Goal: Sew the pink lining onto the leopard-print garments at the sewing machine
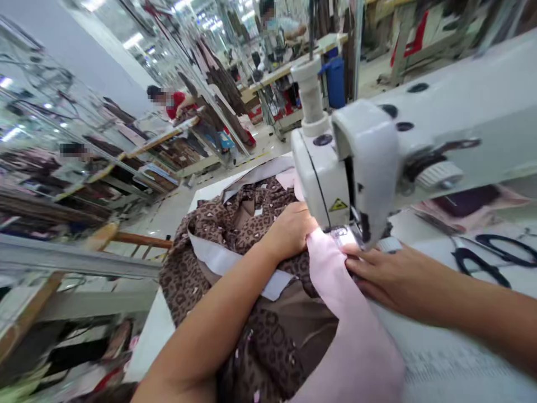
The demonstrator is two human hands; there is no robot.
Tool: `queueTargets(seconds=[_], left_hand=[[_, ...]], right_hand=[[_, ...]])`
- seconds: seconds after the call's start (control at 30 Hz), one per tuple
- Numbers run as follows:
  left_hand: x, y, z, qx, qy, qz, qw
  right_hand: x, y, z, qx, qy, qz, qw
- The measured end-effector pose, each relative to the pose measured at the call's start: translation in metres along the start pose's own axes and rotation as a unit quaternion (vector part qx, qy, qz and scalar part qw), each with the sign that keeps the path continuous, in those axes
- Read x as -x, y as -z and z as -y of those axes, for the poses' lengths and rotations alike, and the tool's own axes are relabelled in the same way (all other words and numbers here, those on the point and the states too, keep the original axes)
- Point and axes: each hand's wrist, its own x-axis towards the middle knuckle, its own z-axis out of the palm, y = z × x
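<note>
A brown leopard-print garment (268, 336) lies bunched on the white table, with a pale grey-white band (226, 260) along part of it. A pink fabric piece (348, 336) runs from under the head of a white sewing machine (323, 173) toward me. My left hand (293, 229) is closed on the cloth at the left of the lit needle area, its fingertips hidden behind the machine head. On the other side, my right hand (381, 274) has its fingers stretched out, the tips touching the pink piece's right edge beside the presser foot.
Black-handled scissors (482, 268) lie on the table (436, 347) right of my right hand, near pink and dark cloth (465, 204). The machine arm (470, 117) spans the upper right. Beyond are other workers at benches, a wooden seat (130, 238) and a blue bin (334, 81).
</note>
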Motion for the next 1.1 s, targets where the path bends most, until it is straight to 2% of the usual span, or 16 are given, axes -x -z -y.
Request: queueTargets(seconds=[0.07,0.13,0.23,0.33,0.43,0.47,0.53,0.6,0.63,0.7,0.77,0.83,0.87,0.93,1.03,1.1], left_hand=[[0.011,0.01,-0.007,-0.013,0.034,-0.027,0.999],[0.031,0.021,-0.026,0.003,0.076,-0.05,0.996],[0.078,0.036,-0.084,0.092,0.148,-0.082,0.981],[0.121,0.035,-0.151,0.15,0.219,-0.042,0.963],[0.141,0.032,-0.186,0.161,0.245,-0.032,0.955],[0.144,0.036,-0.186,0.188,0.238,-0.03,0.952],[0.148,0.053,-0.171,0.26,0.212,-0.012,0.942],[0.152,0.079,-0.141,0.28,0.213,0.013,0.936],[0.154,0.092,-0.123,0.24,0.232,0.002,0.943],[0.156,0.111,-0.092,0.074,0.305,-0.09,0.945],[0.154,0.115,-0.078,-0.067,0.324,-0.202,0.922],[0.147,0.102,-0.083,-0.075,0.268,-0.232,0.932],[0.143,0.092,-0.091,-0.041,0.229,-0.212,0.949],[0.136,0.067,-0.11,0.034,0.163,-0.125,0.978],[0.129,0.037,-0.126,0.053,0.159,-0.054,0.984],[0.13,0.029,-0.12,0.041,0.18,-0.047,0.982]], right_hand=[[0.001,0.004,-0.001,-0.008,0.009,0.008,1.0],[0.001,0.009,0.0,-0.029,0.025,0.016,0.999],[0.0,0.014,0.004,-0.082,0.068,0.029,0.994],[-0.001,0.017,0.011,-0.132,0.053,0.033,0.989],[0.001,0.016,0.015,-0.18,-0.008,0.056,0.982],[0.002,0.015,0.016,-0.192,-0.023,0.059,0.979],[0.005,0.013,0.017,-0.204,-0.038,0.054,0.977],[0.009,0.01,0.019,-0.209,-0.042,0.039,0.976],[0.009,0.01,0.02,-0.213,-0.039,0.039,0.975],[0.009,0.011,0.022,-0.226,-0.026,0.05,0.973],[0.006,0.016,0.025,-0.242,-0.009,0.067,0.968],[0.002,0.024,0.027,-0.256,0.008,0.092,0.962],[0.001,0.028,0.028,-0.262,0.013,0.104,0.959],[-0.001,0.037,0.028,-0.266,0.007,0.124,0.956],[-0.002,0.043,0.027,-0.266,-0.009,0.146,0.953],[-0.004,0.042,0.027,-0.263,-0.013,0.153,0.952]])
